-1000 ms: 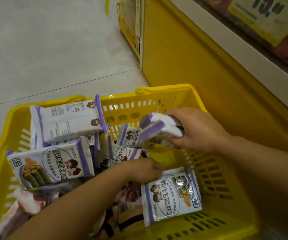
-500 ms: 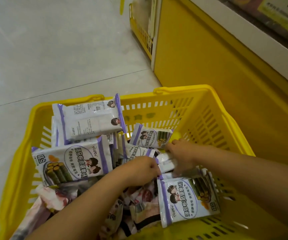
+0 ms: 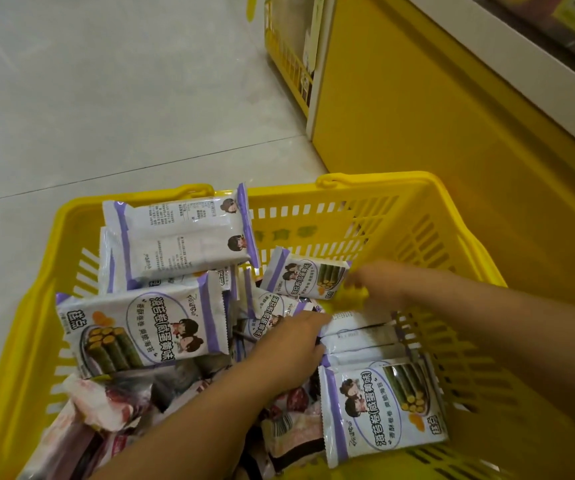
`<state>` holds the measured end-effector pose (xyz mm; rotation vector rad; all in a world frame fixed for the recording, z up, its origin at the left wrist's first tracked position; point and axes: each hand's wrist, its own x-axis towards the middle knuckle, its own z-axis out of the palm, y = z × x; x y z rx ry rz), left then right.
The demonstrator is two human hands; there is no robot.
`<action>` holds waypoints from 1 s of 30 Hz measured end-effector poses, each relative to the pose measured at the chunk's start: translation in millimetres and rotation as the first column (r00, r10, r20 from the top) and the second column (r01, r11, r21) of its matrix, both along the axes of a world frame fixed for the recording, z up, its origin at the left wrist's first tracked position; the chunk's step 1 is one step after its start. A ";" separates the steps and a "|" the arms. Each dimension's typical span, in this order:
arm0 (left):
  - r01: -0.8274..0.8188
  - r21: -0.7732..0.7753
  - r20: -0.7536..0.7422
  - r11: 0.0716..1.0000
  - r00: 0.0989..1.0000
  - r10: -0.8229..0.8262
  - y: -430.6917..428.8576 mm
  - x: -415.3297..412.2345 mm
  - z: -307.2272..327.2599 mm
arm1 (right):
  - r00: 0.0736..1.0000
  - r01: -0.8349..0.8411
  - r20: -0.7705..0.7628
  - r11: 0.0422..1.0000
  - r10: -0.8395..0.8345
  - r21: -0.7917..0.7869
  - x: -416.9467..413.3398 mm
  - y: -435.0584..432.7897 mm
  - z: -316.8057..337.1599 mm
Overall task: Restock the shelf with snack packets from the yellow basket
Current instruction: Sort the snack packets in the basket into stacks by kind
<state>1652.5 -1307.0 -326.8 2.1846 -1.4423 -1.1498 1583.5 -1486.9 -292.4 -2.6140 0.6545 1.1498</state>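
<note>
The yellow basket on the floor holds several white-and-purple seaweed-roll snack packets. My left hand reaches into the middle, its fingers bent over the left ends of a stack of snack packets standing on edge by the right wall. The front packet of that stack shows its printed face. My right hand, blurred, touches the right end of a single snack packet lying near the far wall. Fingers look extended. Only the shelf's white edge shows at the top right.
More packets lean at the basket's left and back. Pink and dark wrappers lie underneath. The shelf's yellow base panel rises just right of the basket. A second yellow rack stands farther along the tiled floor.
My right hand set its packets down into the stack by the right wall, then moved up to the single packet near the far wall. My left hand stayed on the stack.
</note>
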 end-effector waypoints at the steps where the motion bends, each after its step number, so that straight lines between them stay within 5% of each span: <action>1: -0.007 -0.012 -0.013 1.000 1.000 0.007 0.0 0.4 0.3 | 0.979 0.070 0.195 0.996 -0.057 -0.061 5.8 -3.0 3.4; 3: -0.034 -0.028 -0.034 0.999 0.999 0.033 -0.2 1.0 1.2 | 0.864 0.186 0.485 0.981 -0.138 -0.053 15.2 -2.7 -0.3; 4: -0.042 -0.029 -0.042 0.999 0.998 0.041 0.2 0.7 2.5 | 0.838 0.214 0.513 0.977 -0.188 0.008 18.4 2.1 -4.8; 6: -0.040 -0.019 -0.047 0.999 0.998 0.039 0.4 0.2 3.4 | 0.857 0.231 0.455 0.970 -0.240 0.075 17.4 13.9 -18.7; 10: -0.044 0.010 -0.043 0.999 0.998 0.045 -1.3 2.9 0.2 | 0.908 0.082 0.419 0.981 -0.001 -0.176 9.2 19.9 -35.2; 14: -0.083 -0.014 -0.032 0.996 0.996 0.083 -0.5 5.0 0.4 | 0.880 0.134 0.466 0.989 -0.087 -0.069 8.3 6.8 -15.9; 19: -0.150 -0.086 0.123 0.985 0.980 0.160 0.9 17.3 -1.0 | 0.952 -0.179 0.182 0.932 0.245 -0.317 -5.9 -5.2 16.7; 23: 0.098 0.130 0.372 0.987 0.917 -0.141 3.1 29.4 -7.3 | 0.955 -0.297 -0.040 0.937 0.295 -0.185 -22.3 11.8 3.6; 26: 0.202 0.301 0.399 0.932 0.861 -0.316 4.3 27.2 -12.5 | 0.969 -0.246 -0.060 0.956 0.239 -0.158 -22.1 12.7 -1.7; 30: 0.202 0.261 0.506 0.944 0.804 -0.312 1.8 21.0 -16.8 | 0.982 -0.184 0.029 0.979 0.187 -0.086 -30.9 19.8 -9.2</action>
